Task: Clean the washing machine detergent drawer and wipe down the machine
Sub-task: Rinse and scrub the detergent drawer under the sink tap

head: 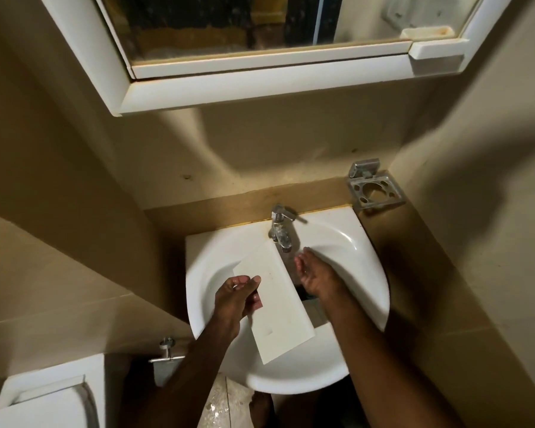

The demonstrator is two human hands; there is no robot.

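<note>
The white detergent drawer (277, 301) stands tilted on its side in the white sink (346, 242), its flat underside facing me and its far end under the chrome tap (280, 227). My left hand (237, 296) grips the drawer's left edge, thumb on the face and fingers curled behind. To the right of the drawer, my right hand (314, 274) is cupped under the tap spout with relaxed fingers, holding nothing that I can see. The drawer's inner compartments are hidden from me.
A white mirror cabinet (260, 72) hangs above the sink. On the wall at the right sits a metal toothbrush holder (374, 189). A toilet cistern (44, 400) is at the lower left, with a chrome valve (167, 350) beside it. Beige walls close in on both sides.
</note>
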